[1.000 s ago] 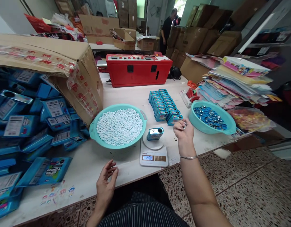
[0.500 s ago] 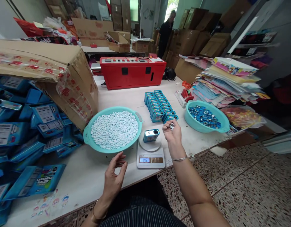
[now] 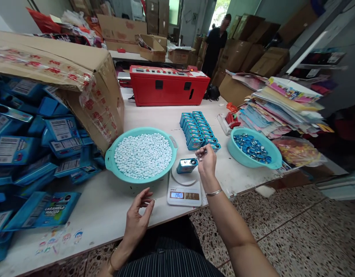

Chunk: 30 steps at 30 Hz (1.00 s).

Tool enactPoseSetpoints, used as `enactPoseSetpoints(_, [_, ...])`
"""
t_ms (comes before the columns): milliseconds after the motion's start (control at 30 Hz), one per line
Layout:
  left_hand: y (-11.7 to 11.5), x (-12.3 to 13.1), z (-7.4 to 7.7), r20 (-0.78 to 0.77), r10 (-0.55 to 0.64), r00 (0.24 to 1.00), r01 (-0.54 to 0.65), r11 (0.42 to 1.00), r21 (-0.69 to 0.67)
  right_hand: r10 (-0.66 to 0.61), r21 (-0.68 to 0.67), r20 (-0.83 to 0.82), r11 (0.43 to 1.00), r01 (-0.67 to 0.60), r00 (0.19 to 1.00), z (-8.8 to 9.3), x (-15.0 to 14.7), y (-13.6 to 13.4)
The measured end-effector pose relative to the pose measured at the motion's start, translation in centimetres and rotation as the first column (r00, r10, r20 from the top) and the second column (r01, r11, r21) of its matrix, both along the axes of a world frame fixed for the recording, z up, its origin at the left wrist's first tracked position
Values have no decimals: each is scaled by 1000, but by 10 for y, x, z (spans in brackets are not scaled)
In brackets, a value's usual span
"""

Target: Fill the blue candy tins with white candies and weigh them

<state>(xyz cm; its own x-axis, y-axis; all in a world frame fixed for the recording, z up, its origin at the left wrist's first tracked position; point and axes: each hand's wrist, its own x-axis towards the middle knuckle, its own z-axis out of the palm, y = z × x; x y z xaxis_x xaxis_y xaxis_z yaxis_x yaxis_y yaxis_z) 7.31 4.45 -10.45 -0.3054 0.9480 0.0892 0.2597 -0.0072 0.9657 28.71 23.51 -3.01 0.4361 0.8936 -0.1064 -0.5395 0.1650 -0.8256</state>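
Observation:
My right hand [image 3: 206, 159] is curled up with a few small pale candies in its fingers, partly hidden. It hovers just right of a small blue tin [image 3: 187, 166] with a round opening in its top. The tin stands upright on a white digital scale [image 3: 183, 195] with a lit display. My left hand [image 3: 139, 215] hangs over the table's front edge, thumb and fingers apart, holding nothing. Nearest to it is a turquoise basin [image 3: 141, 181] full of white-blue candies [image 3: 144, 156].
Rows of blue tins [image 3: 196, 132] stand behind the scale. On the right is a turquoise basin [image 3: 236, 156] of blue and silver caps. A tipped carton [image 3: 104, 104] spills blue tins at left. A red machine [image 3: 170, 88] sits at the back; a person [image 3: 213, 50] stands beyond.
My right hand has moved a little left, closer to the tin on the scale, and its fingers have turned toward it. My left hand stays nearly still. The view has shifted slightly.

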Motion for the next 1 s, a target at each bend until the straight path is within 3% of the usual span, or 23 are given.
enactPoseSetpoints(333, [0,-1,-4,36,15,999,-14,1000,-13,24,21,39,999,-25,999,-1,-5,-3])
enactPoseSetpoints(500, [-2,-1,-3,52,25,998,-24,999,-22,47,-40,-100,998,-51,994,7,3,0])
enactPoseSetpoints(733, [-4,-4,-5,55,33,998,-32,999,-25,52,-101,-376,990,-97,925,21,40,-4])
enactPoseSetpoints(867, [-5,-4,-6,57,21,998,-19,999,-37,48,-65,-385,995,-79,922,21,51,-10])
enactPoseSetpoints(1000, [-4,-2,-6,65,18,998,-16,999,-37,-46,-158,-348,987,-10,936,18,50,-12])
